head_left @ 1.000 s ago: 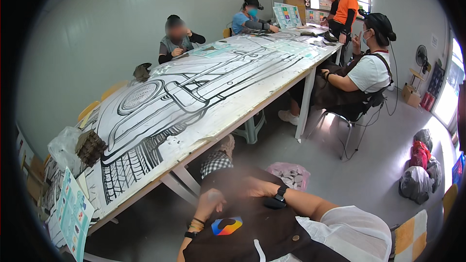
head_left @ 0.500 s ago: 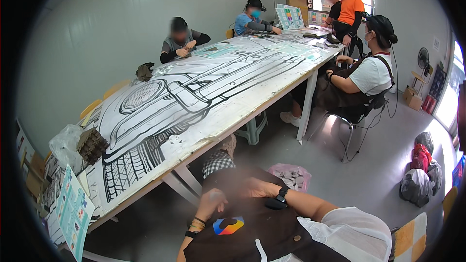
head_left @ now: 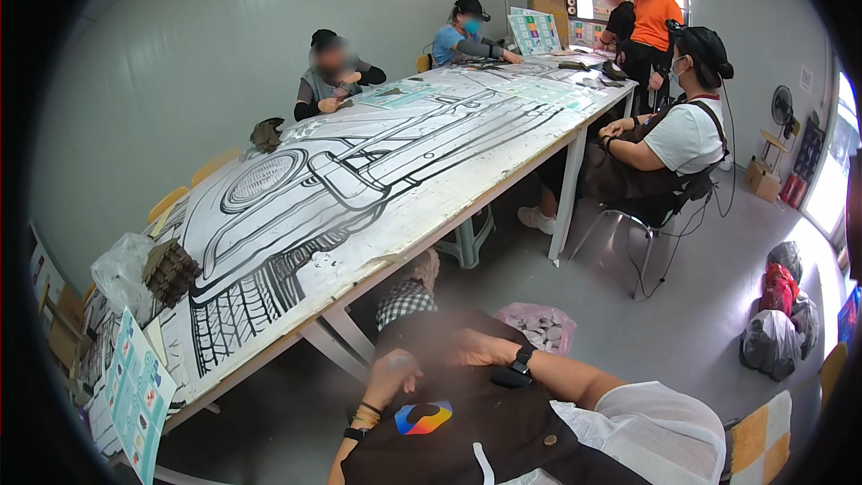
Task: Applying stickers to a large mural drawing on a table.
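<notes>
Over my lap, in front of the brown apron [head_left: 440, 440], my two hands are close together. My left hand [head_left: 397, 372] has its fingers curled inward; whatever they may hold is hidden. A watch and several bands circle that wrist. My right hand [head_left: 483, 348] reaches in from the right, a black watch [head_left: 514, 368] on its wrist. A blurred patch covers its fingertips and the space between the hands, so I cannot make out any object there. Beyond the hands, black-and-white checked cloth [head_left: 404, 302] shows beside the table's edge.
A long table [head_left: 359, 251] covered with a black-line drawing runs across, with a stack of brown moulded trays [head_left: 171, 271] and a clear plastic bag [head_left: 123, 267] at its left end. A pink bag of grey pieces [head_left: 541, 327] sits on the floor. Several people work around the table.
My hands have barely moved. Across the table, the person in grey has raised their head and one hand. The seated person at right has lowered their hands together; the person in orange has shifted.
</notes>
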`<state>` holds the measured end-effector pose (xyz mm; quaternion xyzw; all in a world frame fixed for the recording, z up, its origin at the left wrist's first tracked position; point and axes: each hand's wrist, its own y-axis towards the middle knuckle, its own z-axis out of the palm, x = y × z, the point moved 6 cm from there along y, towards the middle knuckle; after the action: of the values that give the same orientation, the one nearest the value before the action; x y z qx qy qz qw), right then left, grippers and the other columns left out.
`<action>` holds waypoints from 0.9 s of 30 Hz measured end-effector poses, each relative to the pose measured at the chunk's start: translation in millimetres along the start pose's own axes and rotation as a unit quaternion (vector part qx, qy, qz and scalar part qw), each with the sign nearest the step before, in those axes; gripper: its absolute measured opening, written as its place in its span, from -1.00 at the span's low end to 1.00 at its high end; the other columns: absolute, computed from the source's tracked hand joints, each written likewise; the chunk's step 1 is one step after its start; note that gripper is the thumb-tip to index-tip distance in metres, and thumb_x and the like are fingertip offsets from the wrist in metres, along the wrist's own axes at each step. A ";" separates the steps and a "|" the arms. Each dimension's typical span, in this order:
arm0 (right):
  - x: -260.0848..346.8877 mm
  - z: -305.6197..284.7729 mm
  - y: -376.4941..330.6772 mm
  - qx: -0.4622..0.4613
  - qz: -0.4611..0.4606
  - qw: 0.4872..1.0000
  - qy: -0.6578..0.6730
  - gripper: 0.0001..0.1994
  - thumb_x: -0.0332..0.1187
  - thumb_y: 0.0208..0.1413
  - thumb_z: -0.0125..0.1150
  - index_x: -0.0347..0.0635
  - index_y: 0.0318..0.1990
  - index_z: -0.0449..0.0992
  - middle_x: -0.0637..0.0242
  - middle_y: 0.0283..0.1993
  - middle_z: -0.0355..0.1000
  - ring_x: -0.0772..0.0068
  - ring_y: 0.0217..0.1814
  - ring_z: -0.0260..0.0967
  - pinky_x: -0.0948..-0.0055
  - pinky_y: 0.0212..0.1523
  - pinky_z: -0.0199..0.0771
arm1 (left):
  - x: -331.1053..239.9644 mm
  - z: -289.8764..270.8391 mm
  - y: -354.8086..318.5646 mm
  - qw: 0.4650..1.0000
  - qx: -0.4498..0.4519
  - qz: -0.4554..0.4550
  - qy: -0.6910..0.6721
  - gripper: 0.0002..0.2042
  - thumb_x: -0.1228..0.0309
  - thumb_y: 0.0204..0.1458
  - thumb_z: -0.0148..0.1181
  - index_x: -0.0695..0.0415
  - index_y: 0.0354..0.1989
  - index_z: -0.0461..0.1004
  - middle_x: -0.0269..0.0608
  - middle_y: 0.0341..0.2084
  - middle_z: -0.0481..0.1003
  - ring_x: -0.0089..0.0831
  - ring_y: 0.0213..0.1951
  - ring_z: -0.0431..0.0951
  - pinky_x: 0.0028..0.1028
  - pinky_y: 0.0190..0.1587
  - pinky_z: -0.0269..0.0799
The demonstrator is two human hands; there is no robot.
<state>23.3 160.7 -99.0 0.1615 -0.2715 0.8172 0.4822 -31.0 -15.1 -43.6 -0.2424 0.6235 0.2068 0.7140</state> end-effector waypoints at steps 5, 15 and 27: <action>0.8 1.1 -2.8 0.010 -0.002 1.000 0.002 -0.66 -0.17 0.39 -0.11 -0.23 -0.29 0.46 0.29 -0.41 0.50 0.39 -0.35 0.55 0.52 -0.32 0.62 | 0.4 1.6 2.2 1.000 0.009 0.005 0.004 -0.84 0.40 0.20 0.17 0.25 -0.24 0.43 -0.12 -0.49 0.57 -0.58 -0.63 0.47 -0.64 -0.58 0.37; 1.6 2.3 -6.0 -0.009 -0.012 1.000 -0.015 -0.67 -0.17 0.38 -0.10 -0.22 -0.27 0.47 0.32 -0.40 0.49 0.42 -0.33 0.53 0.55 -0.30 0.60 | -0.6 0.0 1.6 1.000 0.004 0.006 0.012 -0.83 0.39 0.19 0.18 0.25 -0.25 0.42 -0.12 -0.48 0.56 -0.58 -0.63 0.48 -0.64 -0.58 0.37; 4.0 11.7 -11.9 -0.019 -0.014 1.000 0.002 -0.68 -0.17 0.37 -0.07 -0.23 -0.26 0.48 0.30 -0.39 0.51 0.39 -0.32 0.54 0.51 -0.26 0.61 | 0.0 -0.4 2.7 1.000 -0.002 -0.007 0.016 -0.84 0.40 0.20 0.16 0.26 -0.24 0.42 -0.12 -0.48 0.57 -0.59 -0.62 0.47 -0.64 -0.58 0.35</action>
<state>31.8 161.1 -84.1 0.1545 -0.2831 0.8055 0.4972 -32.9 -13.2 -43.9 -0.2510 0.6326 0.1993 0.7051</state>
